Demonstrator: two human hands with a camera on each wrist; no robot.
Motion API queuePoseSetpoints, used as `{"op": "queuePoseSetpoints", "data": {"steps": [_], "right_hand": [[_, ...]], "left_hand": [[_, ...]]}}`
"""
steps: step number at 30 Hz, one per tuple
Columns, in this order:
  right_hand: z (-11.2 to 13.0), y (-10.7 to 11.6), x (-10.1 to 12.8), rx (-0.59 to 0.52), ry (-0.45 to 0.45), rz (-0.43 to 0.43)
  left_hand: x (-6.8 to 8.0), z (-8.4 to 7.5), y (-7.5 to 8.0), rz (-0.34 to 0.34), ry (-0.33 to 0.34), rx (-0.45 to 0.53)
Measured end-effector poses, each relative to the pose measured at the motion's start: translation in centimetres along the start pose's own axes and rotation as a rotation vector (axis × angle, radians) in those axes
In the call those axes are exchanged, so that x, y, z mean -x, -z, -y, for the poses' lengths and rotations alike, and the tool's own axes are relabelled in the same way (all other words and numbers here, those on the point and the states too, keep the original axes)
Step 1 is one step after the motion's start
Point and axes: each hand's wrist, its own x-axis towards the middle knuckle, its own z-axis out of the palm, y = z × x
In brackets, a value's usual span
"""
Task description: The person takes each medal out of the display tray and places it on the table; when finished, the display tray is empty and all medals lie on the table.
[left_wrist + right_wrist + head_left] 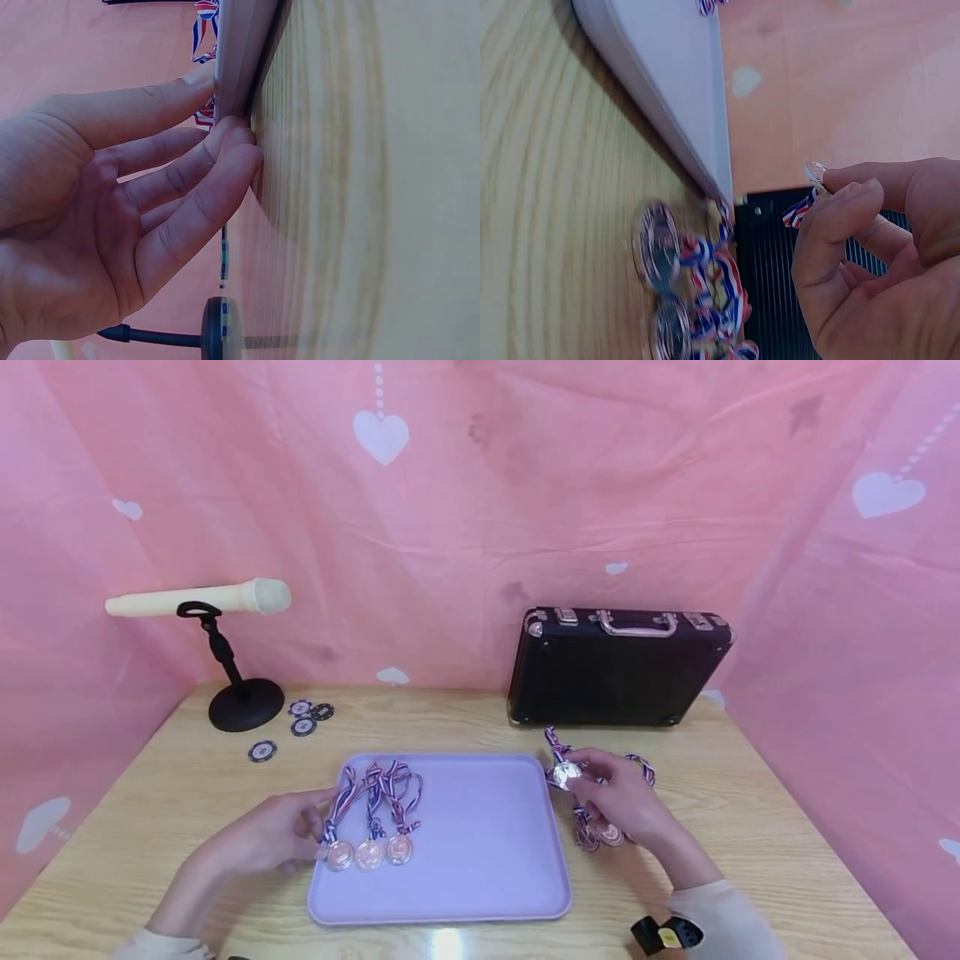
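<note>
Silver round medal on red-white-blue striped ribbon point(566, 773): pinched between thumb and fingers of right hand point(626, 802), lifted above table, right of centre in head view, just off tray's right edge. Two bronze-toned medals with tangled ribbons point(597, 836) lie on light wooden table point(750, 827) below that hand.

Lilac rectangular plastic tray point(480, 852): lower centre. Three bronze-toned medals in row point(369, 852) on its left part. Left hand point(266, 837): fingers relaxed, tips touching tray's left rim, holding nothing.

Black hard case with metal handle point(618, 667): behind, upper right.
</note>
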Motion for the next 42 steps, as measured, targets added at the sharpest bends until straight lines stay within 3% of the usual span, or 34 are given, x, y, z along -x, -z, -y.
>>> {"op": "queuePoseSetpoints", "data": {"steps": [10, 23, 28, 42], "right_hand": [[-1.3, 3.6, 1.0, -0.047, -0.043, -0.042], [-4.6, 8.4, 2.7, -0.01, -0.133, -0.108], [-5.7, 9.4, 3.3, 0.022, -0.172, -0.118], [-8.6, 10.7, 4.6, -0.035, -0.216, -0.1]], "left_hand": [[0.0, -0.1, 0.1, -0.001, 0.013, -0.017], [-0.1, 0.1, 0.1, 0.005, -0.005, -0.012], [-0.1, 0.2, 0.2, 0.009, -0.01, -0.017], [0.1, 0.2, 0.2, 0.017, -0.01, -0.003]]}}
